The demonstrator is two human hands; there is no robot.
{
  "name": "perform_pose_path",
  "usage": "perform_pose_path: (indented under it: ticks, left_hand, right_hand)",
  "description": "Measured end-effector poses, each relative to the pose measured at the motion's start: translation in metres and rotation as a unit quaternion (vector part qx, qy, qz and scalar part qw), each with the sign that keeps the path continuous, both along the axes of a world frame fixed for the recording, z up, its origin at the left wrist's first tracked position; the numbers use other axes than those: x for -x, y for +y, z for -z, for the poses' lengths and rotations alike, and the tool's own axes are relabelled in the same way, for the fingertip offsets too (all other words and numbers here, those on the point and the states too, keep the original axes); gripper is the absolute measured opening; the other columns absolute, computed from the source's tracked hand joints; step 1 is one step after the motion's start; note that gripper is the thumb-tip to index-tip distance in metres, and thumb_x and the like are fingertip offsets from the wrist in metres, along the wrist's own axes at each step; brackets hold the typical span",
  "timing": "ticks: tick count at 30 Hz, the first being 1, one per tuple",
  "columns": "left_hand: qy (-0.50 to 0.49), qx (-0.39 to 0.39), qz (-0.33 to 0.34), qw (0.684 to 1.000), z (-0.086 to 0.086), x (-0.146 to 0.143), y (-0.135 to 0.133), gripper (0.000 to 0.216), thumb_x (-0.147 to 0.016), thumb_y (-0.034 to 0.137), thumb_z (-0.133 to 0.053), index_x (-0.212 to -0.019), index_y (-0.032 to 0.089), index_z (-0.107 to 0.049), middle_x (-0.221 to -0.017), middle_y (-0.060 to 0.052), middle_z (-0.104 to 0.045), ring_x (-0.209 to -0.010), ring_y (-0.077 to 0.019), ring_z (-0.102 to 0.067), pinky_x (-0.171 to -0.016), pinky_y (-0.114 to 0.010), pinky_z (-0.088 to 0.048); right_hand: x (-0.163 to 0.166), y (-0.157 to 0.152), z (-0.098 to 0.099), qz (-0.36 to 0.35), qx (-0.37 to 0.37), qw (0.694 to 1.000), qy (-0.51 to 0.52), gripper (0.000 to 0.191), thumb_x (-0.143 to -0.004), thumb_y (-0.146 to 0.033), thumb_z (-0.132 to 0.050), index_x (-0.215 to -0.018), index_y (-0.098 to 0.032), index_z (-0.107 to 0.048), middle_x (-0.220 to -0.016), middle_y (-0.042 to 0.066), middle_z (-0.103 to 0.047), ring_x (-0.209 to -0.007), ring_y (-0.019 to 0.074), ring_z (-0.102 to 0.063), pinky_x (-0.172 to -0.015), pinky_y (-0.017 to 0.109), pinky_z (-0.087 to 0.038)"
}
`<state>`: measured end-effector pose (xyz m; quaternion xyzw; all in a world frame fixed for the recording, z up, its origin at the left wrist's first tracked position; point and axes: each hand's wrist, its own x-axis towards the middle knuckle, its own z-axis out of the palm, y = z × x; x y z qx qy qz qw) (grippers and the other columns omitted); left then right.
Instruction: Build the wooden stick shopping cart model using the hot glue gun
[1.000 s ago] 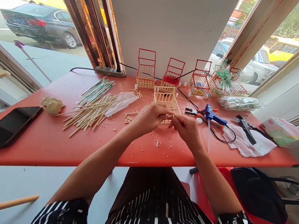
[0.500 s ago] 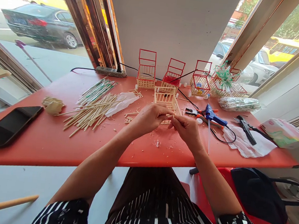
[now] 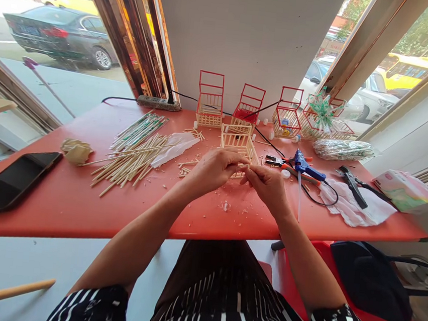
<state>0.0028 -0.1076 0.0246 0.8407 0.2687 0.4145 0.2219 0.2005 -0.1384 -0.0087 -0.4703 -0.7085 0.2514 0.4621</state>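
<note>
My left hand (image 3: pixel 213 169) and my right hand (image 3: pixel 268 184) meet over the middle of the red table (image 3: pixel 62 201), fingertips pinched together on a small light wooden stick piece (image 3: pixel 244 167) between them. Just behind my hands stands an unpainted stick basket (image 3: pixel 238 141). A pile of bamboo sticks (image 3: pixel 130 160) lies to the left of my left hand. A blue glue gun (image 3: pixel 304 165) lies to the right of my right hand.
Several red-framed stick baskets (image 3: pixel 248 108) line the back edge by the white wall. Pliers (image 3: pixel 352 184) rest on a white cloth (image 3: pixel 349 204) at right, near a packet (image 3: pixel 408 189). A black tablet (image 3: pixel 9 181) and crumpled paper (image 3: pixel 74 150) lie at left. A dark bag (image 3: pixel 369 281) sits on a red chair.
</note>
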Motion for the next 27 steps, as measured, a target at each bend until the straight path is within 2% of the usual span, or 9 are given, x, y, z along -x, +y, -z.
perform_pose_path:
  ticks: [5, 10, 12, 14, 16, 18, 27]
  left_hand:
    - [-0.017, 0.045, -0.006, 0.999, -0.002, 0.002, 0.001, 0.027, -0.089, 0.009, -0.065, -0.101, 0.020, -0.087, -0.087, -0.003, -0.078, -0.077, -0.0149, -0.068, -0.071, -0.025, -0.051]
    - [-0.048, 0.120, -0.013, 0.992, -0.009, 0.014, 0.003, 0.025, -0.087, 0.017, -0.070, -0.106, 0.017, -0.087, -0.080, -0.003, -0.076, -0.062, -0.0123, -0.064, -0.060, -0.024, -0.052]
    - [-0.060, 0.135, -0.009, 0.989, -0.013, 0.020, 0.004, 0.025, -0.087, 0.018, -0.071, -0.106, 0.016, -0.086, -0.077, -0.003, -0.075, -0.057, -0.0111, -0.063, -0.057, -0.024, -0.052]
    - [-0.068, 0.139, -0.013, 0.988, -0.015, 0.023, 0.005, 0.025, -0.086, 0.018, -0.072, -0.106, 0.015, -0.086, -0.076, -0.002, -0.074, -0.055, -0.0102, -0.062, -0.056, -0.024, -0.053]
    - [-0.074, 0.137, -0.020, 0.988, -0.015, 0.025, 0.006, 0.024, -0.085, 0.018, -0.073, -0.105, 0.015, -0.086, -0.074, -0.001, -0.073, -0.054, -0.0098, -0.061, -0.056, -0.023, -0.053]
    - [-0.082, 0.135, -0.019, 0.987, -0.014, 0.025, 0.007, 0.024, -0.084, 0.017, -0.073, -0.104, 0.015, -0.086, -0.073, -0.001, -0.072, -0.052, -0.0094, -0.061, -0.056, -0.023, -0.053]
    - [-0.092, 0.144, -0.024, 0.985, -0.014, 0.027, 0.010, 0.023, -0.084, 0.020, -0.075, -0.103, 0.015, -0.086, -0.074, -0.002, -0.073, -0.053, -0.0101, -0.063, -0.054, -0.023, -0.055]
  right_hand:
    - [-0.001, 0.001, 0.001, -0.009, 0.015, 1.000, 0.023, 0.050, -0.099, -0.066, -0.063, -0.086, -0.021, -0.082, -0.072, 0.005, -0.080, -0.058, 0.0145, -0.065, -0.058, 0.026, -0.050]
    - [-0.006, -0.002, -0.005, 0.033, -0.024, 0.998, 0.056, 0.065, -0.100, -0.078, -0.053, -0.078, -0.021, -0.075, -0.069, 0.006, -0.076, -0.056, 0.0148, -0.060, -0.057, 0.029, -0.047]
    - [-0.010, -0.003, -0.007, 0.089, -0.066, 0.991, 0.080, 0.063, -0.099, -0.078, -0.055, -0.070, -0.023, -0.064, -0.064, 0.003, -0.067, -0.057, 0.0143, -0.055, -0.057, 0.029, -0.044]
    - [-0.014, -0.003, -0.008, 0.143, -0.107, 0.977, 0.118, 0.062, -0.098, -0.075, -0.061, -0.063, -0.025, -0.048, -0.059, -0.001, -0.051, -0.056, 0.0131, -0.044, -0.056, 0.030, -0.038]
    - [-0.017, -0.001, -0.007, 0.164, -0.129, 0.965, 0.159, 0.064, -0.096, -0.070, -0.068, -0.063, -0.026, -0.036, -0.059, -0.004, -0.036, -0.056, 0.0122, -0.032, -0.055, 0.031, -0.031]
    - [-0.018, 0.000, -0.006, 0.162, -0.131, 0.962, 0.177, 0.065, -0.096, -0.064, -0.071, -0.063, -0.026, -0.031, -0.060, -0.005, -0.030, -0.057, 0.0119, -0.026, -0.055, 0.032, -0.026]
    - [-0.015, 0.001, -0.003, 0.127, -0.094, 0.970, 0.186, 0.059, -0.100, -0.062, -0.065, -0.064, -0.026, -0.035, -0.060, -0.005, -0.035, -0.056, 0.0122, -0.033, -0.055, 0.032, -0.030]
